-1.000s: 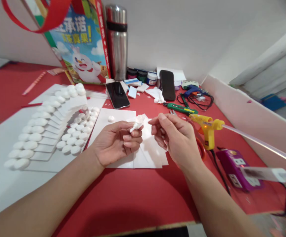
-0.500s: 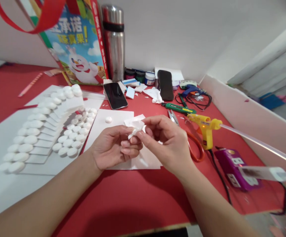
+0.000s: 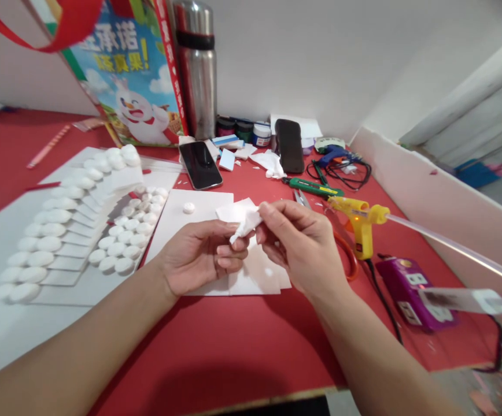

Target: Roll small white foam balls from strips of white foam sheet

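Between my two hands is a small crumpled piece of white tissue-like paper (image 3: pixel 247 224). My left hand (image 3: pixel 205 249) pinches its lower left end, fingers curled. The upper right end is gripped between the thumb and fingers of my right hand (image 3: pixel 302 242). Below them on the table lie white sheets (image 3: pixel 257 277), with one small white disc (image 3: pixel 189 208) on the left sheet. To the left stands a curved stepped white model (image 3: pixel 66 263) edged with rows of white oval pieces. Several round white pieces (image 3: pixel 124 237) are grouped beside it.
On the right are a yellow glue gun (image 3: pixel 361 222) with a clear glue stick, a purple box (image 3: pixel 407 292), orange-handled scissors (image 3: pixel 350 254) and a green cutter (image 3: pixel 314 186). Two phones (image 3: pixel 201 164), paint jars (image 3: pixel 261 136), a steel flask (image 3: pixel 196 75) and a printed bag (image 3: pixel 125 86) stand behind.
My right hand has raised and turned its end of the paper, which now stretches out in a twisted strip toward the upper right. The left hand has barely moved.
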`<control>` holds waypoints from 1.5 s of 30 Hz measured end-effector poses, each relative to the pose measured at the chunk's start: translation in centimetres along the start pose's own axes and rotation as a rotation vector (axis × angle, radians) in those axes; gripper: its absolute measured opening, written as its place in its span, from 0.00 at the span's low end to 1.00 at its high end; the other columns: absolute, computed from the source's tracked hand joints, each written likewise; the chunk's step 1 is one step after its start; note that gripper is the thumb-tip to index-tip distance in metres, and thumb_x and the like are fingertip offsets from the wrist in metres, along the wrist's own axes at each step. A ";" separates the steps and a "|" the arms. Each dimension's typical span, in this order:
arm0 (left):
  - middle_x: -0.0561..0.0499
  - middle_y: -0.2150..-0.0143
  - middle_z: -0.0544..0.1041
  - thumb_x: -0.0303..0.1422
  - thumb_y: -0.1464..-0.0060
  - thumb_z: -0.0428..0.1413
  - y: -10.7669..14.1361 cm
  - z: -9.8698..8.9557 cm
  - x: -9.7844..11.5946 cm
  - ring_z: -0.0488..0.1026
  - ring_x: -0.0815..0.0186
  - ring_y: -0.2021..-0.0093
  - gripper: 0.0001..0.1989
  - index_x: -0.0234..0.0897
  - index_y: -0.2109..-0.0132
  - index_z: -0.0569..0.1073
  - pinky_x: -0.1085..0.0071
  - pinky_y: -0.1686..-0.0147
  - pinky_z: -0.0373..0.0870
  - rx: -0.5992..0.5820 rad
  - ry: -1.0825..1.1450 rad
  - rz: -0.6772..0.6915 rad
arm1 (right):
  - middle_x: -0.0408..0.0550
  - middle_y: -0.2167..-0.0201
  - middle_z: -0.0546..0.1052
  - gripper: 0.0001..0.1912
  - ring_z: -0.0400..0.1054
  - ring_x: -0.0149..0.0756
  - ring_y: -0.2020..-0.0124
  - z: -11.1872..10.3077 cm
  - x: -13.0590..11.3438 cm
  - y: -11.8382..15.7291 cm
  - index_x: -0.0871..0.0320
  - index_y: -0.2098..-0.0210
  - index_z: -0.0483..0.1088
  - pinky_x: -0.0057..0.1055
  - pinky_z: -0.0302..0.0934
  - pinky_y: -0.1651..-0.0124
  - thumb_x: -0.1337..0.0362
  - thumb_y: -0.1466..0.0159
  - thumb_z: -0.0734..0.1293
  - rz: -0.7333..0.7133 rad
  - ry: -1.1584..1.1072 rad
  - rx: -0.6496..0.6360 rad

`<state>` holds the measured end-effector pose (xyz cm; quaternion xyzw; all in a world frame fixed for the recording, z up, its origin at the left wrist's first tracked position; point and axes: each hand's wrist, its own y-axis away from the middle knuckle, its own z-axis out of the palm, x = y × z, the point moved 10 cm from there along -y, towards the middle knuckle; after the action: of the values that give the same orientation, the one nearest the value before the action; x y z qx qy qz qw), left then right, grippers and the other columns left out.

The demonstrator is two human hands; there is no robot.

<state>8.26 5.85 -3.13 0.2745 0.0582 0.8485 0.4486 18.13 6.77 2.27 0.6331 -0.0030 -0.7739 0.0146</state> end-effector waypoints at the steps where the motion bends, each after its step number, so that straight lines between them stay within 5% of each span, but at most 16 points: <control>1: 0.48 0.71 0.72 0.25 0.45 0.62 0.0 -0.4 0.8 0.65 0.77 0.77 0.05 0.22 0.64 0.79 0.80 0.75 0.67 0.038 -0.100 0.074 | 0.41 0.79 0.74 0.17 0.56 0.21 0.87 -0.2 0.3 -0.2 0.58 0.69 0.73 0.23 0.45 0.85 0.51 0.36 0.73 0.032 -0.025 0.008; 4: 0.47 0.68 0.78 0.30 0.43 0.64 1.0 -0.4 3.7 0.73 0.70 0.70 0.06 0.30 0.62 0.82 0.75 0.66 0.73 0.126 -0.478 0.356 | 0.45 0.79 0.77 0.21 0.60 0.25 0.88 -0.7 1.7 -0.6 0.59 0.69 0.71 0.23 0.47 0.87 0.45 0.36 0.71 0.189 -0.084 0.010; 8: 0.46 0.56 0.82 0.32 0.40 0.63 3.3 2.3 6.4 0.76 0.64 0.57 0.09 0.37 0.54 0.83 0.72 0.53 0.70 0.176 -1.027 0.688 | 0.49 0.76 0.80 0.19 0.64 0.28 0.88 0.2 3.7 -0.2 0.59 0.67 0.69 0.24 0.52 0.87 0.48 0.35 0.70 0.410 -0.180 -0.111; 12: 0.45 0.53 0.81 0.30 0.37 0.60 4.4 4.4 6.6 0.74 0.61 0.52 0.11 0.41 0.50 0.83 0.71 0.47 0.66 0.142 -1.310 0.821 | 0.48 0.73 0.81 0.16 0.60 0.23 0.87 1.0 3.4 0.0 0.61 0.65 0.73 0.22 0.48 0.87 0.53 0.36 0.72 0.414 -0.220 -0.198; 18: 0.45 0.53 0.80 0.29 0.38 0.60 4.4 4.3 6.6 0.73 0.59 0.52 0.11 0.43 0.50 0.84 0.70 0.46 0.65 0.154 -1.276 0.826 | 0.43 0.71 0.78 0.15 0.53 0.18 0.86 0.8 3.1 0.1 0.61 0.66 0.73 0.19 0.36 0.87 0.57 0.41 0.77 0.417 -0.244 -0.187; 30: 0.45 0.54 0.81 0.28 0.40 0.62 4.4 3.8 6.9 0.74 0.61 0.53 0.09 0.40 0.54 0.85 0.72 0.49 0.65 0.199 -1.217 0.848 | 0.40 0.74 0.75 0.16 0.50 0.14 0.86 0.4 2.5 0.0 0.63 0.66 0.73 0.18 0.37 0.84 0.62 0.45 0.80 0.365 -0.155 -0.167; 40: 0.47 0.57 0.81 0.30 0.41 0.63 4.3 3.7 6.8 0.75 0.60 0.56 0.08 0.41 0.55 0.85 0.72 0.52 0.67 0.230 -1.206 0.795 | 0.43 0.77 0.77 0.17 0.54 0.20 0.84 -0.7 1.0 -0.2 0.61 0.70 0.74 0.23 0.42 0.83 0.56 0.47 0.80 0.169 0.139 -0.026; 45: 0.47 0.56 0.82 0.31 0.39 0.62 4.3 3.7 6.6 0.76 0.61 0.56 0.09 0.41 0.53 0.85 0.70 0.52 0.70 0.248 -1.238 0.832 | 0.43 0.79 0.75 0.10 0.60 0.26 0.81 -1.0 -0.8 0.3 0.59 0.73 0.74 0.26 0.50 0.79 0.61 0.42 0.75 -0.078 0.430 0.109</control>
<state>4.06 8.01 4.20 0.7486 -0.2178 0.6261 0.0077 19.24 6.53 2.86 0.7831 -0.0173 -0.6197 -0.0492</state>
